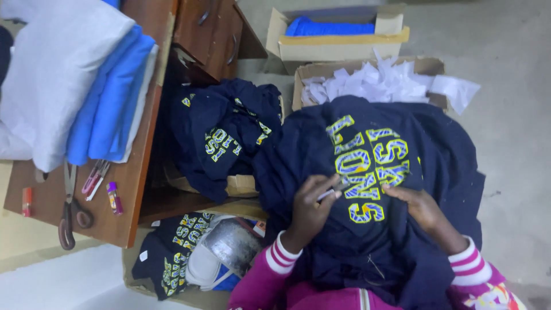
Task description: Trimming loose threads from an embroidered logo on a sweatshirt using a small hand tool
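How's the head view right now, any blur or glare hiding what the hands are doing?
Head view: soft overall, so the small tool in the left hand is hard to identify; the right hand rests on the dark garment, whose folds vanish in shadow; glare on the shiny plastic lower left; white scraps look washed out.

small tool [328,193]: too blurred to identify | scissors [69,209]: blades under cloth

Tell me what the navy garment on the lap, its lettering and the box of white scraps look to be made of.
Navy garment: soft matte knit fabric, judging by its limp folds.
Lettering: seemingly stitched or applied yellow-and-blue patches, with crisp outlines; too small to be sure.
Box: brown corrugated cardboard, with dull bent flaps.
White scraps: thin paper or backing, crumpled.
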